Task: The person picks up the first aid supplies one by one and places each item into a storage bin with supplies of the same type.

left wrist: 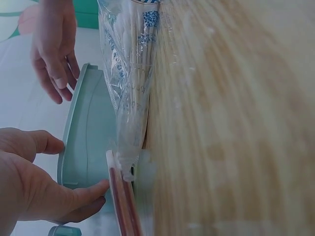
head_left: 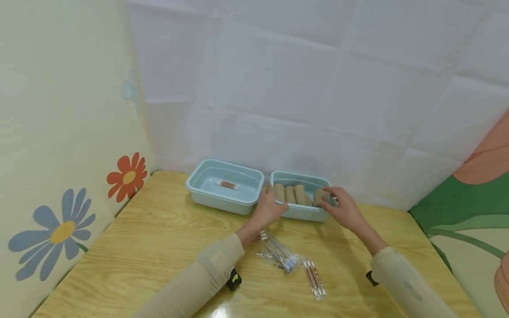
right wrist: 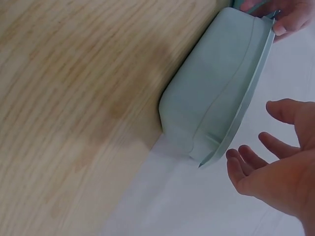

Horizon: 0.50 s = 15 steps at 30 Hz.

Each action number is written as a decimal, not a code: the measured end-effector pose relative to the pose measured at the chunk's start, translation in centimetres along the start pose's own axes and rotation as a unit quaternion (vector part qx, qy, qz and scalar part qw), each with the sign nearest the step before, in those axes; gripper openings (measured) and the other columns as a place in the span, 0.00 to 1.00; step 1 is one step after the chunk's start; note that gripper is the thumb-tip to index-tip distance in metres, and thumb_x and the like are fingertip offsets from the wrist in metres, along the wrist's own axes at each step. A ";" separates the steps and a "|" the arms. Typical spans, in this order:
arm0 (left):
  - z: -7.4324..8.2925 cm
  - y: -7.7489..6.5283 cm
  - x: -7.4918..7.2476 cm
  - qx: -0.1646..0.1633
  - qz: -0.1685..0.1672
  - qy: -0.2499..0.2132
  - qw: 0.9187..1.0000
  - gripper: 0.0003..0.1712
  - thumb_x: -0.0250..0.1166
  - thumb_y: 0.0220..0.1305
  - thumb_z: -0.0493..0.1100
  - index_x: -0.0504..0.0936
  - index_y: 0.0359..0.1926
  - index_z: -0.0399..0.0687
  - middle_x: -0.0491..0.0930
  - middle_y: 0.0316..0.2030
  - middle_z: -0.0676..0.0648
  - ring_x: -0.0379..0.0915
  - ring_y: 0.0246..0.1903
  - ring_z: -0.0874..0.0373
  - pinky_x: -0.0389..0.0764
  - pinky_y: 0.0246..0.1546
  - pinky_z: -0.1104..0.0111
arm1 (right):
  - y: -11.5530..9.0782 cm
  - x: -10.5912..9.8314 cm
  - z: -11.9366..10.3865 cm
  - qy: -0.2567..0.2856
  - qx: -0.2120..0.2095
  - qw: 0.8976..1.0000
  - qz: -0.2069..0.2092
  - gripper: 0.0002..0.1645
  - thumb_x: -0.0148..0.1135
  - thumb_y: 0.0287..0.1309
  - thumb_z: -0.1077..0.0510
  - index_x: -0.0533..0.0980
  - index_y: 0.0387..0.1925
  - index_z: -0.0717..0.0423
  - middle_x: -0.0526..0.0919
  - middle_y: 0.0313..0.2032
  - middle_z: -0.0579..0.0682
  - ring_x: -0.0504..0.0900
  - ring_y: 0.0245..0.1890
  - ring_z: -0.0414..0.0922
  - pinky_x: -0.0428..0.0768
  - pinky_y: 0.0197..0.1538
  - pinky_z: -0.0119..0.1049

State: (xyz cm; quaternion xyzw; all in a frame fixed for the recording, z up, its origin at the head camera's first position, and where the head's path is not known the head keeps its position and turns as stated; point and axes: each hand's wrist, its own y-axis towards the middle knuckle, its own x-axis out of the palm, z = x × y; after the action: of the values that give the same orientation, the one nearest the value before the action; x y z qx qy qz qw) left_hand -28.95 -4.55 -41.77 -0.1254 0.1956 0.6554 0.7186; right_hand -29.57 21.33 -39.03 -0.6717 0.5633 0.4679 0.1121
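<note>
— What does your left hand do?

— My left hand [head_left: 267,209] grips the right box [head_left: 304,213] at its left end. The thumb is at the near rim, and the other fingers are bent around the corner.

— And your right hand?

— My right hand [head_left: 343,207] is at the opposite end of the same box. Its fingers are apart and softly bent, and in the right wrist view they hold nothing. From the head view I cannot tell if the fingertips touch the nearest roll.

— Where are the rolls?

— The beige rolls [head_left: 290,194] are inside the right box. I see 3 of them side by side in its left part, and 1 more is next to my right fingers.

— What is in the left box [head_left: 222,205]?

— On its bottom lies 1 small packet [head_left: 228,184], brown in the middle with white ends.

— And around the boxes?

— The 2 boxes stand on the wooden surface [head_left: 167,247], near the white cloth [head_left: 258,88] behind them. On my side of the boxes lies a clear bag of cotton swabs [head_left: 280,254] with blue print. Just beside it, to the right, lies a flat packet [head_left: 314,280] with reddish brown strips.
</note>
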 end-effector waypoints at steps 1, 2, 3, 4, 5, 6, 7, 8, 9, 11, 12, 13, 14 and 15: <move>0.0 0.0 0.0 0.000 0.001 -0.001 1.000 0.53 0.66 0.66 0.44 0.43 0.78 0.29 0.48 0.75 0.28 0.48 0.74 0.38 0.57 0.71 0.51 | -0.1 0.0 0.0 0.003 0.004 1.000 0.005 0.26 0.68 0.63 0.67 0.72 0.60 0.75 0.75 0.56 0.72 0.75 0.53 0.68 0.74 0.56 0.64; 0.0 0.0 -0.1 0.000 0.001 -0.002 1.000 0.52 0.65 0.66 0.44 0.43 0.78 0.29 0.48 0.75 0.28 0.48 0.74 0.38 0.56 0.71 0.51 | -0.2 0.0 0.0 0.004 0.006 1.000 0.010 0.25 0.67 0.64 0.67 0.73 0.59 0.74 0.76 0.55 0.71 0.75 0.53 0.67 0.74 0.56 0.64; 0.1 0.0 -0.1 0.000 0.001 -0.002 1.000 0.52 0.65 0.67 0.44 0.43 0.78 0.29 0.47 0.75 0.28 0.47 0.74 0.38 0.56 0.72 0.51 | -0.3 0.0 0.0 0.008 0.010 1.000 0.015 0.24 0.67 0.64 0.67 0.74 0.59 0.74 0.76 0.55 0.70 0.75 0.54 0.67 0.74 0.57 0.64; 0.0 0.0 -0.1 0.000 0.002 -0.001 1.000 0.52 0.65 0.67 0.44 0.43 0.78 0.29 0.47 0.75 0.27 0.47 0.74 0.38 0.56 0.72 0.51 | -0.5 0.0 0.0 0.012 0.015 1.000 0.018 0.23 0.66 0.65 0.67 0.74 0.59 0.73 0.77 0.55 0.70 0.75 0.55 0.66 0.74 0.58 0.63; 0.0 0.0 -0.1 0.000 0.002 0.000 1.000 0.52 0.65 0.67 0.44 0.43 0.78 0.29 0.47 0.75 0.28 0.47 0.74 0.38 0.56 0.72 0.51 | -0.6 0.0 0.0 0.015 0.017 1.000 0.022 0.22 0.65 0.66 0.67 0.74 0.59 0.73 0.77 0.55 0.69 0.75 0.55 0.66 0.74 0.58 0.63; 0.0 0.1 -0.1 0.001 0.003 0.001 1.000 0.52 0.65 0.67 0.44 0.43 0.78 0.29 0.47 0.75 0.28 0.47 0.74 0.38 0.56 0.72 0.51 | -0.7 -0.1 0.0 0.019 0.022 0.999 0.025 0.22 0.65 0.66 0.66 0.74 0.59 0.73 0.77 0.56 0.69 0.75 0.56 0.66 0.73 0.59 0.63; -0.1 0.1 -0.1 0.003 0.005 0.004 1.000 0.52 0.65 0.67 0.44 0.43 0.78 0.29 0.47 0.75 0.28 0.47 0.74 0.38 0.56 0.72 0.51 | -0.9 -0.1 0.0 0.022 0.025 0.999 0.029 0.22 0.64 0.67 0.66 0.74 0.59 0.72 0.77 0.56 0.69 0.75 0.56 0.66 0.73 0.59 0.63; -0.2 0.2 0.0 0.005 0.008 0.007 1.000 0.52 0.65 0.67 0.44 0.43 0.78 0.29 0.48 0.75 0.27 0.47 0.74 0.38 0.56 0.72 0.51 | -1.0 -0.1 0.0 0.025 0.028 0.999 0.034 0.22 0.64 0.67 0.66 0.75 0.59 0.72 0.77 0.56 0.69 0.76 0.56 0.66 0.73 0.59 0.62; -0.2 0.2 0.0 0.007 0.010 0.010 1.000 0.52 0.65 0.66 0.44 0.44 0.78 0.29 0.48 0.75 0.27 0.48 0.74 0.38 0.56 0.72 0.51 | -1.2 -0.2 0.0 0.030 0.032 0.998 0.039 0.21 0.64 0.67 0.66 0.75 0.59 0.72 0.77 0.56 0.68 0.76 0.56 0.66 0.73 0.59 0.62; -0.3 0.3 0.1 0.013 0.016 0.015 1.000 0.52 0.66 0.65 0.44 0.45 0.78 0.27 0.50 0.74 0.26 0.49 0.73 0.37 0.56 0.72 0.51 | -1.5 -0.2 0.1 0.035 0.038 0.997 0.050 0.21 0.65 0.66 0.66 0.76 0.58 0.71 0.77 0.56 0.68 0.77 0.55 0.65 0.74 0.59 0.62; -0.4 0.3 0.2 0.014 0.017 0.018 1.000 0.52 0.66 0.65 0.44 0.45 0.78 0.27 0.50 0.74 0.26 0.50 0.73 0.37 0.56 0.72 0.51 | -1.6 -0.3 0.2 0.037 0.042 0.997 0.056 0.21 0.65 0.66 0.66 0.76 0.58 0.71 0.78 0.56 0.68 0.77 0.55 0.65 0.74 0.59 0.61; -0.4 0.3 0.2 0.014 0.019 0.022 0.999 0.53 0.66 0.65 0.44 0.45 0.78 0.27 0.51 0.73 0.26 0.50 0.73 0.37 0.56 0.72 0.52 | -1.7 -0.3 0.2 0.038 0.043 0.996 0.062 0.20 0.66 0.65 0.67 0.76 0.57 0.71 0.78 0.56 0.68 0.77 0.55 0.65 0.75 0.58 0.62; -0.3 0.3 0.3 0.014 0.019 0.022 0.999 0.53 0.66 0.64 0.44 0.45 0.78 0.27 0.51 0.73 0.26 0.50 0.73 0.36 0.56 0.72 0.52 | -1.8 -0.4 0.3 0.039 0.044 0.996 0.067 0.20 0.66 0.65 0.67 0.77 0.56 0.71 0.78 0.55 0.68 0.77 0.54 0.65 0.75 0.58 0.61; -0.3 0.3 0.3 0.014 0.020 0.023 0.999 0.53 0.66 0.64 0.44 0.45 0.78 0.27 0.51 0.73 0.26 0.50 0.73 0.36 0.55 0.72 0.52 | -1.9 -0.4 0.3 0.041 0.045 0.996 0.071 0.20 0.66 0.64 0.67 0.77 0.56 0.71 0.78 0.55 0.68 0.77 0.54 0.65 0.75 0.58 0.61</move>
State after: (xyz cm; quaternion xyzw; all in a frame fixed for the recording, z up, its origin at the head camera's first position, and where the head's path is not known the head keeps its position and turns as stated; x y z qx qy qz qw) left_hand -29.25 -4.42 -42.17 -0.1262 0.2233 0.6636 0.7028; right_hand -28.06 22.43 -39.63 -0.6428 0.6341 0.4212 0.0851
